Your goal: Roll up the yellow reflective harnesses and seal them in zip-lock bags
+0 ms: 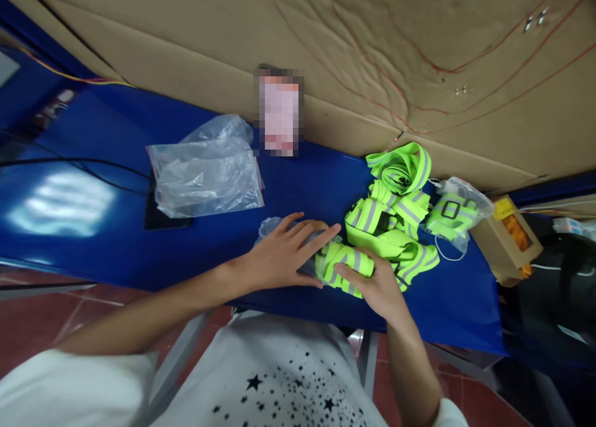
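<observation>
Beside the front edge of the blue table, my right hand (379, 287) grips a rolled neon-yellow reflective strap (344, 265) with grey stripes, thumb on top. My left hand (291, 253) reaches over the roll's left end, fingers stretched and spread. Under it lies a clear plastic bag (269, 227), mostly covered by the hand; how far the roll is inside the bag cannot be made out. Just beyond my right hand is a heap of similar reflective straps (391, 228), with a looser coil (400, 166) at its back.
Flat clear bags (207, 175) lie at left on a dark flat object (162, 210). A blurred upright card (279, 113) leans on the cardboard wall (186, 54). A bagged strap (451, 213) and a cardboard box (507, 241) stand right. A black cable (93, 161) crosses the table.
</observation>
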Tool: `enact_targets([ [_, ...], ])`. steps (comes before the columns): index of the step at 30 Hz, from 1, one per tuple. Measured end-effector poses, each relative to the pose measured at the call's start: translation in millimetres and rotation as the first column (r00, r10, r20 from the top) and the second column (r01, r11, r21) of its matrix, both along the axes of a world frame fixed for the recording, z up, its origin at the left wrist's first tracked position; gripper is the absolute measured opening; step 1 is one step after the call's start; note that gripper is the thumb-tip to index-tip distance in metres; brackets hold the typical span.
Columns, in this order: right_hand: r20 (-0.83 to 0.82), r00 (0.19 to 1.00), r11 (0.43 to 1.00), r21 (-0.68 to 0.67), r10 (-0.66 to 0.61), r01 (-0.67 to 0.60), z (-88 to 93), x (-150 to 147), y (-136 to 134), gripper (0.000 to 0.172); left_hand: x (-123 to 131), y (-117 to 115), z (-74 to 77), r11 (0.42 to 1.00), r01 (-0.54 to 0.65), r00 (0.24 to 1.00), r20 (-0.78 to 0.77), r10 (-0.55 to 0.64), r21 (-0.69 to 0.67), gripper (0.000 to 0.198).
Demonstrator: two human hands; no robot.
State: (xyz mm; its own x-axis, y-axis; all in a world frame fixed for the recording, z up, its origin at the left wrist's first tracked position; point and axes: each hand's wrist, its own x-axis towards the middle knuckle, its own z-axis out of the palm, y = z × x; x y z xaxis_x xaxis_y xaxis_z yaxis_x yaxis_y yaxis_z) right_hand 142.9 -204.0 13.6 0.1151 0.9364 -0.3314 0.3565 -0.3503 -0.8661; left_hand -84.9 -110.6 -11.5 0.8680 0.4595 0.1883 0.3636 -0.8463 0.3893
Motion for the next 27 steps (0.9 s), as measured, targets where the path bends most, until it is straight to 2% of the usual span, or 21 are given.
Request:
enact_targets([
  [4,0.192,0.974,0.992,0.031,0.118,-0.126,8.4,2.0,11.4,0.039,5.7,-7.7,-5.5,0.994,0.006,1.0,-0.012,-0.007,-0.114,0.117],
  [10,0.224,0.955,0.979,0.022,0.193,-0.203,1.9,-1.4,25.0,0.039,15.9,-12.5,-9.3,0.994,-0.037,0.999,0.026,0.04,-0.104,0.117],
  [12,0.23,0.936,0.957,0.05,0.267,-0.286,2.5,0.8,25.9,0.039,15.5,-9.0,-6.2,0.983,-0.033,0.999,0.006,0.035,-0.181,0.124],
  [14,0.238,0.915,0.93,0.094,0.325,-0.354,4.6,5.2,24.9,0.038,12.0,-3.2,-0.7,0.95,0.015,1.0,-0.01,-0.019,-0.313,0.129],
  [16,0.254,0.906,0.915,0.14,0.337,-0.379,6.6,9.4,23.4,0.037,7.9,3.7,5.3,0.898,0.063,0.997,-0.012,-0.076,-0.436,0.122],
  [19,0.251,0.905,0.912,0.14,0.343,-0.384,6.0,9.7,23.1,0.038,7.7,11.7,9.5,0.839,0.013,1.0,0.007,-0.011,-0.543,0.093],
  [21,0.22,0.919,0.93,0.102,0.326,-0.354,2.9,5.7,25.3,0.038,12.7,13.2,8.6,0.824,-0.034,0.997,0.039,0.067,-0.566,0.082],
  [25,0.129,0.978,0.977,0.115,0.164,-0.179,-2.8,1.8,30.7,0.043,23.3,12.3,8.2,0.863,-0.029,0.986,0.127,0.107,-0.504,0.075],
  [27,0.01,0.989,0.981,0.13,0.146,-0.146,-3.2,6.8,30.4,0.043,24.5,14.1,11.5,0.88,-0.065,0.981,0.132,0.143,-0.47,0.075],
])
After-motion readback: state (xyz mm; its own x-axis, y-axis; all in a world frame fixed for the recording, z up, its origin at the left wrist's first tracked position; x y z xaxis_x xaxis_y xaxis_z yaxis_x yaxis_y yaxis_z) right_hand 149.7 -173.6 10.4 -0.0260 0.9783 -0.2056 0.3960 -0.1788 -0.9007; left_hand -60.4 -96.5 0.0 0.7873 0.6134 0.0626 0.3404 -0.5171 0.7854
